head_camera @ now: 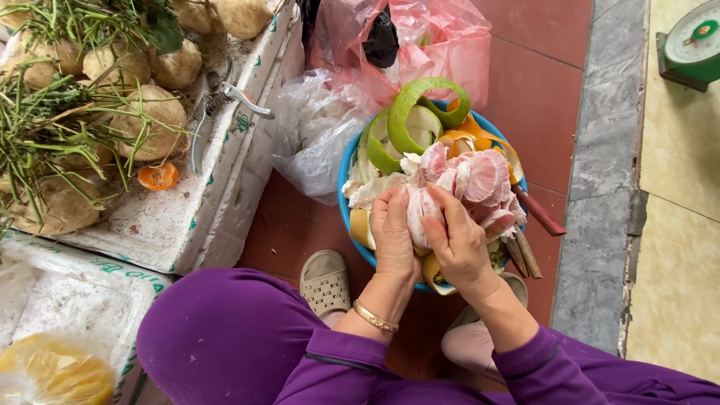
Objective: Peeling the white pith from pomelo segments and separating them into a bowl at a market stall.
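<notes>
At centre frame, a peeled pink pomelo (457, 184) is held over the blue basin (346, 184); a segment (417, 217) is gripped by left hand (394, 234) and right hand (459, 240). Membrane stripping is judged under way; careful thumb-peeling is called for.

I see a red tiled floor (540, 90) across the middle of the frame, with a grey stone strip (600, 225) down its right side. On it at centre sits a round blue plastic basin (346, 180), with crumpled clear plastic bags (315, 127) just left of it and a pink plastic bag (442, 37) above. 2 white foam boxes (217, 202) stand at left. A green dial scale (694, 45) sits at upper right.
</notes>
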